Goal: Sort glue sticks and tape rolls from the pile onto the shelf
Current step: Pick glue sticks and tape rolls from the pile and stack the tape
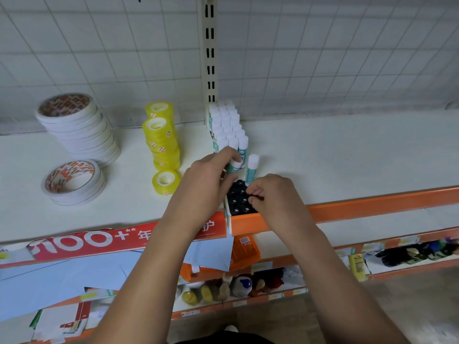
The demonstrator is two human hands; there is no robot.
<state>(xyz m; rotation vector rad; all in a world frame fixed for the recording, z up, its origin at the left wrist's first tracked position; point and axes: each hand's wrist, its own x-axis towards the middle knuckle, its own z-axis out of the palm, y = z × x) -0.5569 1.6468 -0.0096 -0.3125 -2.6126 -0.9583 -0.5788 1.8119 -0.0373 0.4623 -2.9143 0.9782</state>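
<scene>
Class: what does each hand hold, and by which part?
Left hand pinches a glue stick by its white cap. Right hand: hold on second glue stick cannot be told.

— What sort of place is this?
— A shop, in the stationery aisle. Left of my left hand [206,181] stand stacked tape rolls [161,142]. Beyond it are rows of glue sticks [227,122] against a wire-grid back panel [99,58].
— Anything else?
— Below my right hand [272,194] there are orange shelf edges [372,207] with price labels [262,265].
</scene>
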